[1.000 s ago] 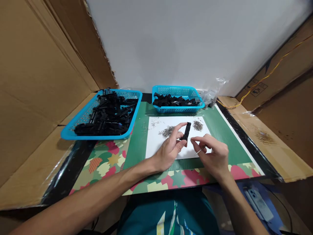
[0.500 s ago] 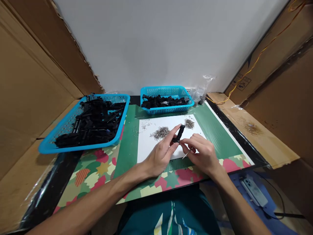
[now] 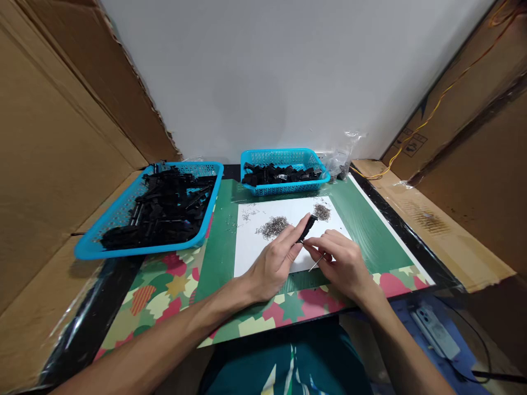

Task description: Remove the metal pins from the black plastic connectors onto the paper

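Note:
My left hand (image 3: 275, 264) is closed on a black plastic part (image 3: 308, 227), gripping it between thumb and fingers above the white sheet (image 3: 247, 249). Close against the lower end of that part are the fingertips of my right hand (image 3: 341, 262). A thin metal rod (image 3: 316, 263) is tucked in my right hand and sticks out below its curled fingers. Whether the right fingertips also pinch a small piece is too fine to tell. Two heaps of tiny metal pieces lie on the sheet: a larger heap (image 3: 273, 227) left of my hands, a smaller heap (image 3: 322, 212) behind them.
A large blue basket (image 3: 88, 247) of black parts stands at the left. Behind the sheet is a smaller blue basket (image 3: 284, 189) of black parts, with a clear plastic bag (image 3: 343, 156) beside it. Cardboard walls flank the table. A phone (image 3: 435, 332) lies low at the right.
The black part has turned in my left hand and now leans further right, showing a narrower side. My right hand stays at its lower end. The whole view has shifted slightly.

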`<state>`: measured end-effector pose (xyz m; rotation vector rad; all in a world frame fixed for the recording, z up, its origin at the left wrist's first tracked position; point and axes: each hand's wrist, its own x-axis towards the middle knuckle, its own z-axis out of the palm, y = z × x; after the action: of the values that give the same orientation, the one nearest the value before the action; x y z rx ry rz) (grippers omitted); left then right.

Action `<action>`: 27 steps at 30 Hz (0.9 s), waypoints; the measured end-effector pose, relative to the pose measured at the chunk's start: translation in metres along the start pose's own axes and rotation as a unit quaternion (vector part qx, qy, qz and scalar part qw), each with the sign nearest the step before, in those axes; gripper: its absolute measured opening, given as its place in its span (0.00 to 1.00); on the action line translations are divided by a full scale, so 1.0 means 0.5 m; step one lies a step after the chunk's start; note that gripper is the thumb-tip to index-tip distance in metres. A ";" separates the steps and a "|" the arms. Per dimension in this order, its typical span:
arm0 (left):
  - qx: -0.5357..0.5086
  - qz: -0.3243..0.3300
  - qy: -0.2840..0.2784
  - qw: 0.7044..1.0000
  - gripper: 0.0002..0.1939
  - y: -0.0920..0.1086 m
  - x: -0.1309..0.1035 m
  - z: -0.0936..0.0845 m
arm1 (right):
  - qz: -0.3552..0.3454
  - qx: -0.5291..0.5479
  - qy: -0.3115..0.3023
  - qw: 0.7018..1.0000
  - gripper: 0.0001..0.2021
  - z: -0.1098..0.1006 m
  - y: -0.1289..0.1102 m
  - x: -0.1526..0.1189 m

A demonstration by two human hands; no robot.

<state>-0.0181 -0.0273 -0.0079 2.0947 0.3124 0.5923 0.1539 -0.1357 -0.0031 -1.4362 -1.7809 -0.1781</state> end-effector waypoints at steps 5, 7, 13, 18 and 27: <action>0.001 -0.010 -0.009 1.000 0.30 0.002 -0.001 -0.001 | -0.010 0.004 -0.005 1.000 0.10 0.001 0.002 0.001; -0.005 -0.013 -0.014 1.000 0.30 0.003 -0.001 -0.001 | -0.007 0.012 -0.011 1.000 0.10 -0.001 0.005 0.002; -0.102 -0.086 -0.021 0.991 0.32 0.002 0.001 -0.002 | 0.060 0.100 -0.027 0.993 0.06 -0.011 0.012 0.001; -0.196 -0.134 -0.041 0.971 0.32 0.001 0.004 -0.003 | 0.081 0.133 -0.034 0.987 0.06 -0.012 0.015 -0.001; 0.051 -0.054 0.017 0.997 0.26 0.011 0.002 -0.025 | 0.035 0.076 -0.041 0.996 0.07 -0.016 0.030 -0.009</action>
<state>-0.0240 -0.0210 0.0027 2.1511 0.4804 0.5592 0.1708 -0.1385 -0.0066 -1.4097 -1.7661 0.0526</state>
